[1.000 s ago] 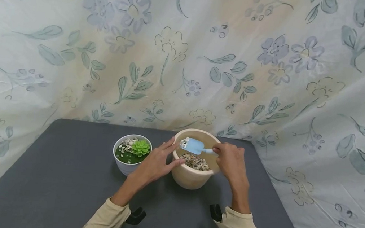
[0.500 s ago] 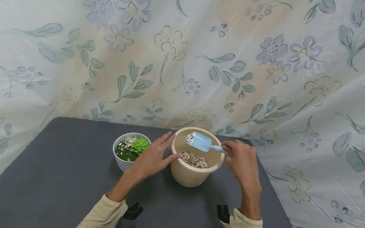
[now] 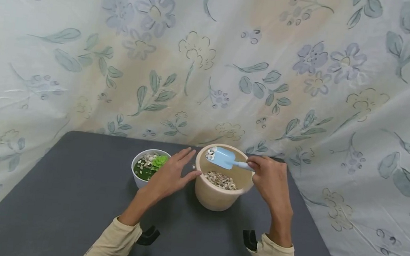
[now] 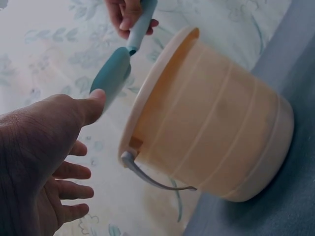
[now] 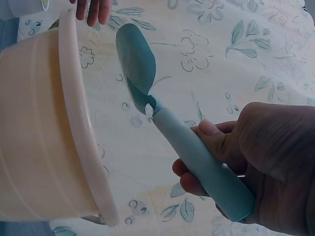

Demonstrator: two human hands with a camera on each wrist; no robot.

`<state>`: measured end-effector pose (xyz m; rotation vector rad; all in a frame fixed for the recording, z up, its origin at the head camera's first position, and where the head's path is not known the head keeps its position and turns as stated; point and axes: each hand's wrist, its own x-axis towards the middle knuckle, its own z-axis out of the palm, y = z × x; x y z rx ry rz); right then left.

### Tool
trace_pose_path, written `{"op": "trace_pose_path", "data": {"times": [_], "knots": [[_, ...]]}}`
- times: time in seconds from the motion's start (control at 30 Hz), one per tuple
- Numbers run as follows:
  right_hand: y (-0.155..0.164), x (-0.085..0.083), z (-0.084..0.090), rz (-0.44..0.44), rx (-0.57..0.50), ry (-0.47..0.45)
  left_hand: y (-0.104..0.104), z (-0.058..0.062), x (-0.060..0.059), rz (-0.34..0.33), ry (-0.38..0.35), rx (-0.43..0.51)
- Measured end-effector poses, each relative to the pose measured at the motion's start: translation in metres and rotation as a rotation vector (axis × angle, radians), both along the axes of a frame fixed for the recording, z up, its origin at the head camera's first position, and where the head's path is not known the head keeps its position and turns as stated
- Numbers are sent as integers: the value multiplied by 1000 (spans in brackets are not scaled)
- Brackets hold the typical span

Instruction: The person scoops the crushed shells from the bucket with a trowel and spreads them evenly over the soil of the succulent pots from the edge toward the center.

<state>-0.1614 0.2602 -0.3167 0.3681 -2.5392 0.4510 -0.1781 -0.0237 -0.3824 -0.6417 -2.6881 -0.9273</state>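
Note:
My right hand (image 3: 271, 178) grips the pale handle of a small light-blue shovel (image 3: 224, 159), its fingers and thumb curled round it in the right wrist view. White pebbles (image 3: 211, 153) lie at the tip of the blade, which is held above the mouth of a beige bucket (image 3: 215, 200). More pebbles (image 3: 221, 180) cover part of the bucket's bottom. At the bucket's left side my left hand (image 3: 169, 177) has its fingers spread, the thumb tip right at the rim. The left wrist view shows this hand holding nothing, with the shovel blade (image 4: 112, 76) beyond its thumb.
Left of the bucket stands a white pot (image 3: 138, 182) with a bright green succulent (image 3: 159, 162), pebbles and moss-like green; my left hand partly hides it. Both sit on a dark grey table (image 3: 74, 198). A floral cloth (image 3: 194, 82) hangs behind. The bucket's bail handle (image 4: 152, 179) hangs down.
The right hand has moved the shovel up and right over the bucket, pebbles still on its blade. My left hand has drawn back slightly from the rim.

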Motion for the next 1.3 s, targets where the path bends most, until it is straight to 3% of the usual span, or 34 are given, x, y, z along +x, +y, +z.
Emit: {"op": "trace_pose_path", "data": {"times": [0.4, 0.63, 1.07, 1.3], "knots": [[-18, -7, -6, 57, -14, 24, -10, 0, 1, 31, 44, -10], [-29, -11, -8, 91, -44, -14, -20, 1, 5, 53, 88, -20], [-49, -22, -14, 119, -78, -70, -38, -5, 13, 146, 25, -42], [-62, -31, -17, 149, -102, -87, -50, -12, 16, 171, 44, -46]]}}
